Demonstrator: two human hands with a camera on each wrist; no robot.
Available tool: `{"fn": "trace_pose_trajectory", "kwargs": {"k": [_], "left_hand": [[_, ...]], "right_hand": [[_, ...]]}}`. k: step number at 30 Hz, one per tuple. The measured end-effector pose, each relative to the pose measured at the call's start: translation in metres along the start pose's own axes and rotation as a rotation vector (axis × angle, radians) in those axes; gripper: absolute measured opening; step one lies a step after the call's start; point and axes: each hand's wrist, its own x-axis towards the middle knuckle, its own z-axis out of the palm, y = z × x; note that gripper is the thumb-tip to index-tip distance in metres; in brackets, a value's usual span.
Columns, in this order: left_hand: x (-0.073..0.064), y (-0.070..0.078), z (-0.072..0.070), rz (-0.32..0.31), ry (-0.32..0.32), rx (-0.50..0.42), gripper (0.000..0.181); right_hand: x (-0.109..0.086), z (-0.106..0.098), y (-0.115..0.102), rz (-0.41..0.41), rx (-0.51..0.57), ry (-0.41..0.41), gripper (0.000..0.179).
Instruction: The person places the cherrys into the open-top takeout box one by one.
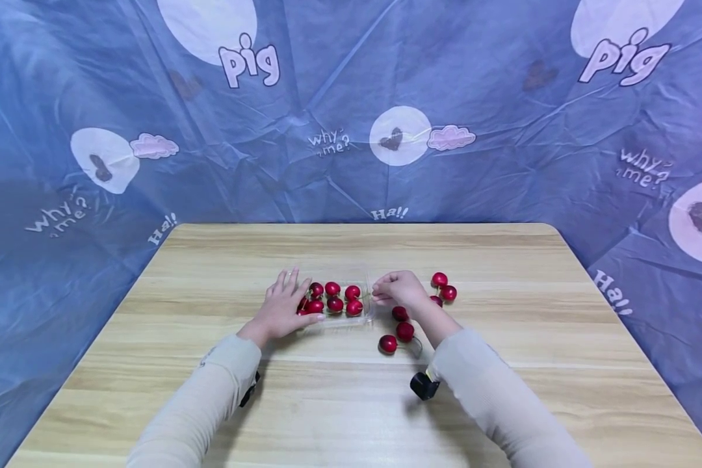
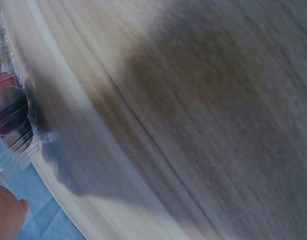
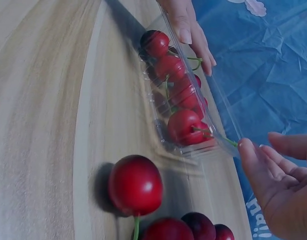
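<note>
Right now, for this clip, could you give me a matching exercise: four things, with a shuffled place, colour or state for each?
Things:
1. left hand
2. right hand
3. clear tray
4. backdrop

Descriptions:
A. at the tray's right end
B. blue, printed with words
C. at the tray's left end
D. contains red cherries

Pairs: 1-C, 2-A, 3-D, 4-B

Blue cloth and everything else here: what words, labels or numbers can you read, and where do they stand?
"pig": twice, high on the blue cloth.
"why me?": three times, on the cloth.
"Ha!!": three times, lower on the cloth.
No text readable elsewhere.
</note>
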Motion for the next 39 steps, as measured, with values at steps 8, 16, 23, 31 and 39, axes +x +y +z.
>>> {"fn": "trace_pose_trajectory", "kwargs": {"k": [8, 16, 23, 31, 39], "left_hand": [[0.0, 0.0, -0.001, -0.013, -0.013, 0.011, 0.092], [-0.002, 0.0, -0.002, 0.006, -0.002, 0.002, 0.091], [-0.002, 0.001, -0.002, 0.011, 0.004, 0.001, 0.092], [-0.001, 0.0, 0.001, 0.008, 0.02, 0.0, 0.089], [-0.001, -0.001, 0.002, 0.012, 0.025, -0.004, 0.092]], "right_hand": [[-0.01, -0.013, 0.005, -0.012, 0.059, -0.035, 0.021], [-0.028, -0.03, 0.013, -0.028, 0.127, -0.036, 0.024], [-0.04, -0.043, 0.024, -0.031, 0.161, -0.029, 0.028], [-0.048, -0.051, 0.034, -0.019, 0.187, -0.037, 0.026], [-0.054, -0.06, 0.046, -0.007, 0.194, -0.033, 0.03]]}}
